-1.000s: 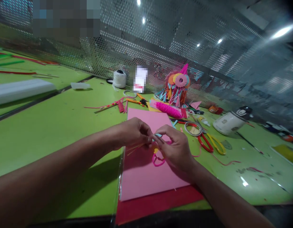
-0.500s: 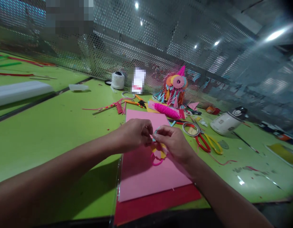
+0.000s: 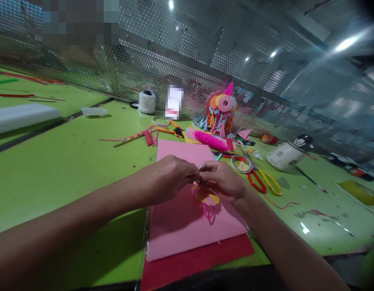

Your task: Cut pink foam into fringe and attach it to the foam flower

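Observation:
My left hand [image 3: 171,178] and my right hand [image 3: 223,180] meet fingertip to fingertip above a pink paper sheet [image 3: 187,218]. Both are pinched closed on a small paper craft piece [image 3: 206,198] with yellow parts and a pink loop hanging below it. A pale blue strip end pokes out between the fingers. The pink sheet lies on a red sheet [image 3: 199,258], which rests on the green table [image 3: 68,161].
Red and yellow scissors [image 3: 261,182] and a tape ring [image 3: 241,163] lie right of the sheet. Behind are a pink yarn bundle [image 3: 211,140], a colourful fringed paper figure [image 3: 221,109], a white thread spool [image 3: 146,102] and a white container [image 3: 285,154]. A perforated metal screen [image 3: 189,44] backs the table.
Both hands have lifted slightly and closed tighter together. The pink loop now hangs lower and further right beneath the right hand.

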### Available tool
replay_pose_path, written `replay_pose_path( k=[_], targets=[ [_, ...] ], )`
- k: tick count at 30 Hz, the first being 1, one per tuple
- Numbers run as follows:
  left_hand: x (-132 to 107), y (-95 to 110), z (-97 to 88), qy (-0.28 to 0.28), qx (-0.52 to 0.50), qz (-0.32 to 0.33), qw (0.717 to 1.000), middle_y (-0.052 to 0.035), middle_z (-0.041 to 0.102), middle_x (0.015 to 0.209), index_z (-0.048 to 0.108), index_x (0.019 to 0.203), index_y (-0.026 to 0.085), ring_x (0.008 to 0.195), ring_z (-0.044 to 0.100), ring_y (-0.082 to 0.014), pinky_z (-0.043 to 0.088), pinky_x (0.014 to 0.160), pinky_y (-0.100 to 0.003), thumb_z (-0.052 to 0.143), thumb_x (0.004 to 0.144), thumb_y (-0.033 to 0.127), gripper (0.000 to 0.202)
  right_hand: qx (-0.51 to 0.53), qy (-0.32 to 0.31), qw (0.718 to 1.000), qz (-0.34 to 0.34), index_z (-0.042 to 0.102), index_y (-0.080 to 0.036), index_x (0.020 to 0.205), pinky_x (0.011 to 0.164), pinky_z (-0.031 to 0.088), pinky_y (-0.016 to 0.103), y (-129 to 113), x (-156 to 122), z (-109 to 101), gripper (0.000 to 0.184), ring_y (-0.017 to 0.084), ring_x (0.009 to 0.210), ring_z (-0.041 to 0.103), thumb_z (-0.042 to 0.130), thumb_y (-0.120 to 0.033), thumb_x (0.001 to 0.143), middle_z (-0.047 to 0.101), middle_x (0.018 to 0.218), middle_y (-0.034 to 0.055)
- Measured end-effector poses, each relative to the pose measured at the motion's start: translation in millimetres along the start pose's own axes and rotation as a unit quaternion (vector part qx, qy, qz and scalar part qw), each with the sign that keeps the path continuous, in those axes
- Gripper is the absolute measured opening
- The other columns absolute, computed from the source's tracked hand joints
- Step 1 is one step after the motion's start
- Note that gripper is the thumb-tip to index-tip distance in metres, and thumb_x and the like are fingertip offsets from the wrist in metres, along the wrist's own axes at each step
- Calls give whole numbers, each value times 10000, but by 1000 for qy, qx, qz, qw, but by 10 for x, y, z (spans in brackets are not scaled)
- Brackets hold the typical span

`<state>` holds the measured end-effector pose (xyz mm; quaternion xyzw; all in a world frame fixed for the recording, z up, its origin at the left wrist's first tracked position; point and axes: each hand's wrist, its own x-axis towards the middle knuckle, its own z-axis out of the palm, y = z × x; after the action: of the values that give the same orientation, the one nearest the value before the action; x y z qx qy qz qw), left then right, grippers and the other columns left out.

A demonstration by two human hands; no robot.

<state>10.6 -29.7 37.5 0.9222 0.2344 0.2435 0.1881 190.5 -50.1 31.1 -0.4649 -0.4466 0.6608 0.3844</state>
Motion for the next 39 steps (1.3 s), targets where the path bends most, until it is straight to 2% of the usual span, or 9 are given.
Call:
replay_pose_path(
  k=[7,11,14,17,20,24,29,33,39],
  targets=[
    [8,-22,18,6,-23,-51,998,-41,694,726,697,871,181,613,591,-122,405,595,-227,495,802,193,213,-35,-5,999,11,592,-116,668,400,362,209,14,53,-17,160,81,361,479,690,-188,564,561,443,-21],
    [44,-41,-29,-12,-157,-148,976,-27,682,666,688,802,155,585,594,-119,431,580,-220,557,744,198,149,-83,93,989,-77,575,-142,938,425,364,218,13,36,-28,310,100,451,506,662,-237,656,558,562,-31],
    [57,-82,-80,-35,-288,-214,933,-35,675,650,666,739,123,603,605,-129,464,606,-238,601,701,193,103,-220,164,935,-223,595,-168,923,552,428,260,10,-58,42,194,130,628,547,610,-246,747,584,717,13],
    [36,-153,-105,-27,-383,-280,880,-37,664,625,656,704,105,590,600,-124,472,612,-250,630,666,178,86,-371,119,852,-350,617,-180,801,691,434,304,62,-150,171,41,167,779,532,588,-181,772,574,811,43],
    [6,-223,-113,-33,-448,-322,834,-43,654,598,653,672,91,549,585,-118,464,579,-249,639,645,158,74,-440,100,794,-407,594,-189,861,736,422,326,154,-175,268,124,189,850,504,573,-111,767,553,845,49],
    [0,-264,-140,-51,-495,-346,795,-53,654,576,650,629,80,526,584,-117,463,557,-236,651,617,134,55,-446,100,788,-412,551,-192,928,739,436,321,221,-158,284,201,186,873,497,522,-62,777,531,894,52],
    [25,-241,-169,-89,-541,-342,763,-51,650,571,649,618,78,529,586,-118,457,533,-217,641,615,131,53,-480,114,773,-400,526,-181,1046,858,419,356,257,-157,269,365,206,1006,452,514,5,732,476,1012,81],
    [34,-225,-157,-106,-564,-346,742,-57,645,570,644,627,68,508,574,-116,437,507,-216,616,621,126,65,-500,116,747,-422,537,-176,1043,863,427,365,314,-139,254,335,209,1023,438,502,-5,757,434,1024,95],
    [20,-245,-175,-109,-559,-336,750,-40,636,559,649,647,80,494,568,-113,447,527,-232,608,611,105,60,-494,83,718,-483,582,-203,1013,823,445,366,301,-135,185,294,199,973,468,514,-27,786,478,1003,81]
  ],
)
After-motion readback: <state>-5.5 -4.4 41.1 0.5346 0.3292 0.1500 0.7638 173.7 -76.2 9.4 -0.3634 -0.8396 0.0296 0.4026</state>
